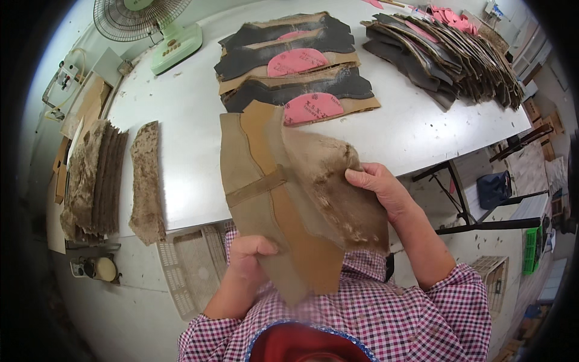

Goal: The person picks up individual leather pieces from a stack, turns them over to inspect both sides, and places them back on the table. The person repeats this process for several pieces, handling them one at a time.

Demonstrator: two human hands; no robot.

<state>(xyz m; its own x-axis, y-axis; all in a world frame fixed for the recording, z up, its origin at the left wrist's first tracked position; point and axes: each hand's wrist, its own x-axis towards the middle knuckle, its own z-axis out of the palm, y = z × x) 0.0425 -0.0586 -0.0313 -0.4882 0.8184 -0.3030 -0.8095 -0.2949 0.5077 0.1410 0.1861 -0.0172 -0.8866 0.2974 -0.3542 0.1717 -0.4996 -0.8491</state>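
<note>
Between my two hands, in front of my body, is a cut piece of brown fur-backed material (253,157), its tan and orange-brown backing with a crosswise strip turned up. My left hand (248,262) grips its lower left edge, thumb on top. At its right side my right hand (380,184) pinches a folded-over flap whose brown fur (344,193) shows. The piece's upper end overlaps a row of layered black and tan pieces with pink half-round patches (313,108) on the table.
A white table (187,139) spreads ahead. At left stand a stack of brown fur strips (96,181) and one loose strip (146,181). A large pile of dark layered pieces (446,60) lies at far right. A green fan (175,48) stands far left; a plastic crate (190,265) sits below the edge.
</note>
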